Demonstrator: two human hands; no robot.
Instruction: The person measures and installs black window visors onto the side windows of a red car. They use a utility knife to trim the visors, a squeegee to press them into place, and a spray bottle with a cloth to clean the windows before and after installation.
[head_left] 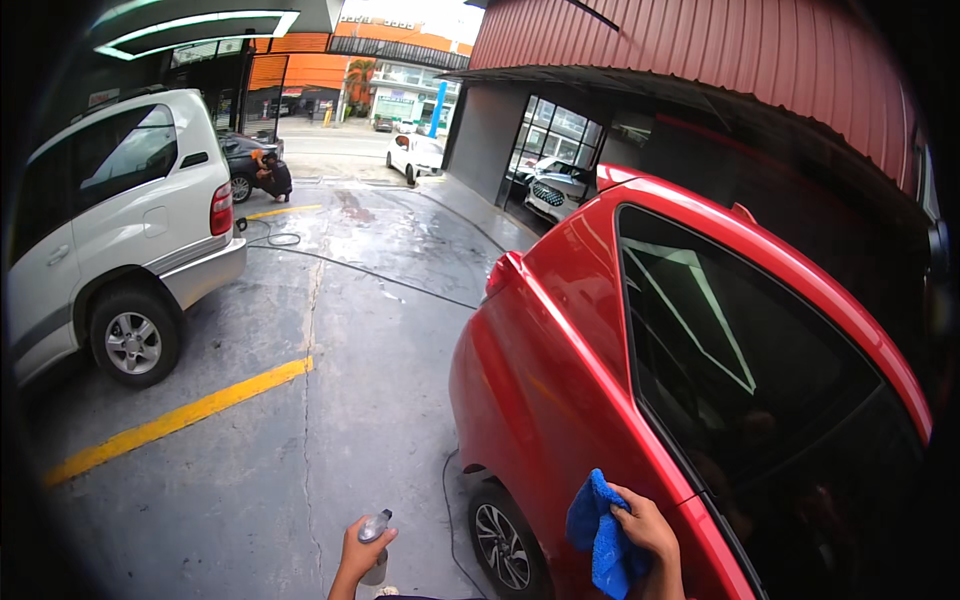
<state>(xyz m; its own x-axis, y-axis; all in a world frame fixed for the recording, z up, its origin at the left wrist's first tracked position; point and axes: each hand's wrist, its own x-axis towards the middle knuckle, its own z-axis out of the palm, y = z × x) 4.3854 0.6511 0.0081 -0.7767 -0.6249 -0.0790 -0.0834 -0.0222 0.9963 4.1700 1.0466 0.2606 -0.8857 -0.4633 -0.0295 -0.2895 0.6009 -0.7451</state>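
My left hand [357,552] is closed round a spray bottle [375,526] with a dark nozzle, held low over the floor. In my right hand [645,524] is a blue cloth [606,535], pinched at its upper part and hanging down in folds. The cloth is in front of the side of a red car [560,400], near its rear wheel [502,540]; whether it touches the paint I cannot tell. The car's dark side window [740,350] lies beyond my right hand and reflects ceiling lights.
On the left stands a white SUV [140,220], with a yellow floor line [180,418] behind it. A dark hose [370,270] runs across the grey floor. Farther off, a person [272,175] crouches by a dark car [240,160]. A white car [414,155] is near the street.
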